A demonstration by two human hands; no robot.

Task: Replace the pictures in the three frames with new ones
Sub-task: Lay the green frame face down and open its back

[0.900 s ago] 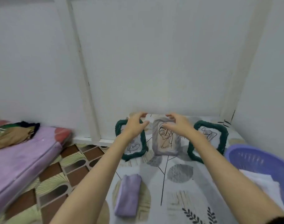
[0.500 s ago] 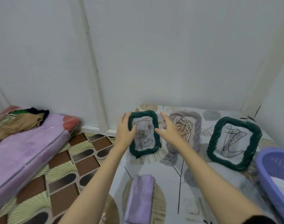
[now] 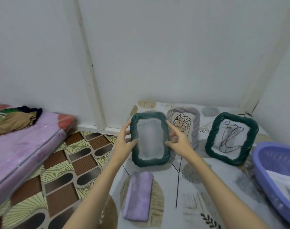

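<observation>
Three picture frames stand on a patterned cloth by the wall. The left dark green frame (image 3: pixel 150 161) is lifted toward me, blurred, its picture a faint scribble. My left hand (image 3: pixel 124 141) grips its left edge and my right hand (image 3: pixel 177 139) grips its right edge. Behind it leans a pale lilac frame (image 3: pixel 196 123) with a black scribble drawing, partly hidden by my right hand. A second dark green frame (image 3: pixel 212 142) with a black scribble stands to the right, untouched.
A folded lilac cloth (image 3: pixel 138 195) lies on the patterned sheet (image 3: pixel 198 187) near me. A purple plastic basket (image 3: pixel 263 164) with white contents sits at the right edge. A pink mattress (image 3: pixel 20 146) with clothes lies on the left, across tiled floor (image 3: pixel 61 171).
My hands left the lilac frame, took hold of the left green frame and brought it up closer to me. The view has swung left and nearer.
</observation>
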